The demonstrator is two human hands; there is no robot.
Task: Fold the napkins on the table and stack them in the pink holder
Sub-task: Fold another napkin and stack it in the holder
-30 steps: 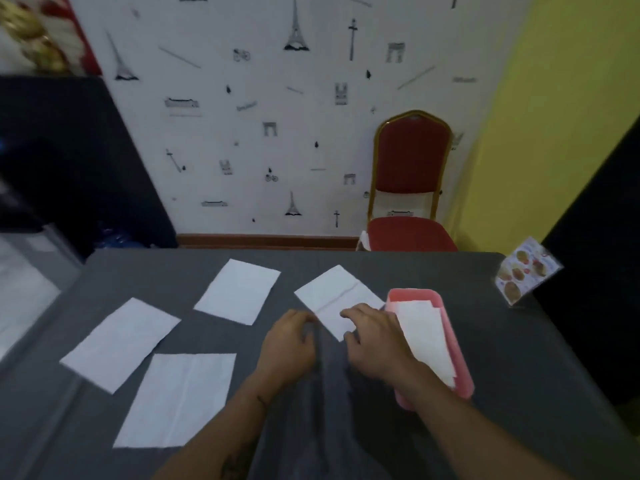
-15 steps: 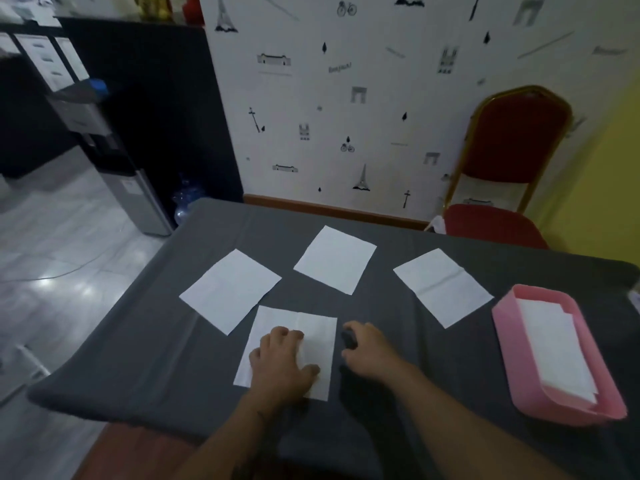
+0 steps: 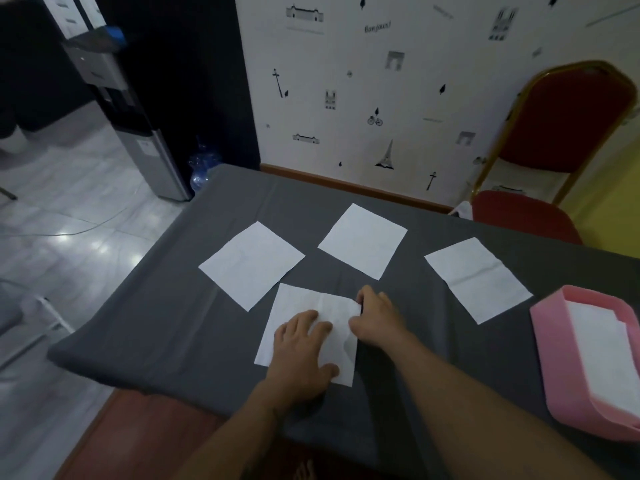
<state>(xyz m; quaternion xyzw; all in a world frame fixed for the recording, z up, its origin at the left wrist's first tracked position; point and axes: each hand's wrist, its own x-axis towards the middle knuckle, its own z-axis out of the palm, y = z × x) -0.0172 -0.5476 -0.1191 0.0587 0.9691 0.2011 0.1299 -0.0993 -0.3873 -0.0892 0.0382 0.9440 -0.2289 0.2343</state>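
The left hand [image 3: 301,355] lies palm-down and flat on the nearest napkin [image 3: 304,306], fingers spread, pressing the sheet against the table [image 3: 156,327] rather than closing on it. The right hand [image 3: 379,322] sits at that napkin's right edge, its thumb and fingers curled in at the paper's border, which rises in a small buckle there — whether the edge is actually pinched between them cannot be told from this angle. The two hands are just beside each other, the napkin's right part between them.

Beyond the left hand, farther from the person and a little to the left, a second napkin [image 3: 251,265] lies open and flat, its near corner close to the held sheet but apart from it. Straight beyond the right hand lies a third napkin [image 3: 363,240], also unfolded. To the right of the right hand, a fourth napkin [image 3: 478,278] lies flat with a crease across it.

Farther right again, at the picture's edge, stands the pink holder [image 3: 561,372], well apart from both hands, with white folded napkins [image 3: 602,348] stacked inside it.

A dark grey cloth covers the table. Past its far edge a red chair [image 3: 561,133] with a gold frame stands against the patterned wall [image 3: 381,81].
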